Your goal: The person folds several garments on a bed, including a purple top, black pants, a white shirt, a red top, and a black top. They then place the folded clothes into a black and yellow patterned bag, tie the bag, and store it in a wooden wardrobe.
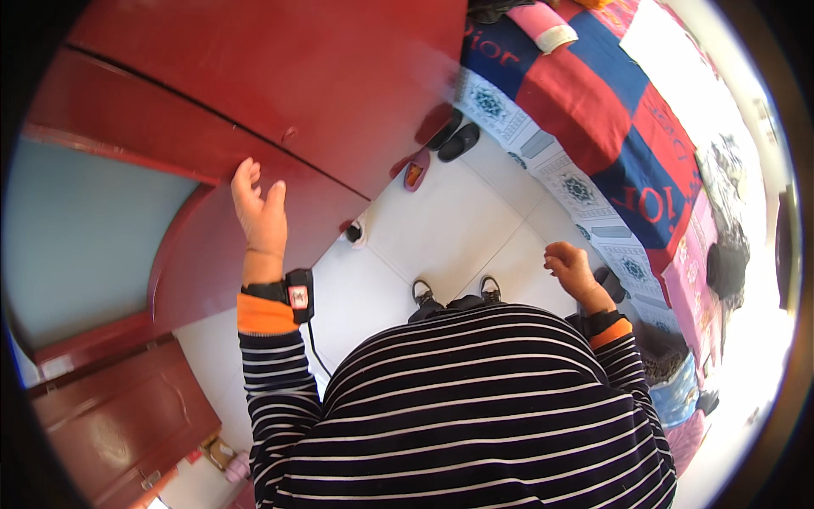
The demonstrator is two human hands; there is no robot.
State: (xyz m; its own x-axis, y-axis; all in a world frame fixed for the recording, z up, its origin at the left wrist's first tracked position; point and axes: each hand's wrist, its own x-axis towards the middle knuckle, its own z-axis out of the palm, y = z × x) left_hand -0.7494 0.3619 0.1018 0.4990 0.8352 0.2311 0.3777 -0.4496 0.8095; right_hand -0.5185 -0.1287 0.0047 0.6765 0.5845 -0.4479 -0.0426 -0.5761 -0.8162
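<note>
My left hand [261, 207] is raised in front of the red wardrobe doors [356, 76], near the dark gap between them, with its thumb and fingers apart and nothing held. Whether it touches the door surface, I cannot tell. A black strap with a small device [299, 296] sits on that wrist. My right hand [569, 268] hangs over the floor beside the bed, its fingers loosely curled, with no object visible in it. Beyond it lies a red and navy checkered blanket [579, 121] with lettering, spread on the tiled bed platform [579, 189].
Dark slippers [459, 142] and a purple shoe [416, 170] stand on the white tiled floor [432, 223] by the wardrobe. More dark footwear [610, 284] is beside the platform. A brown door [127, 420] stands at lower left. Clothes [728, 261] lie on the bed.
</note>
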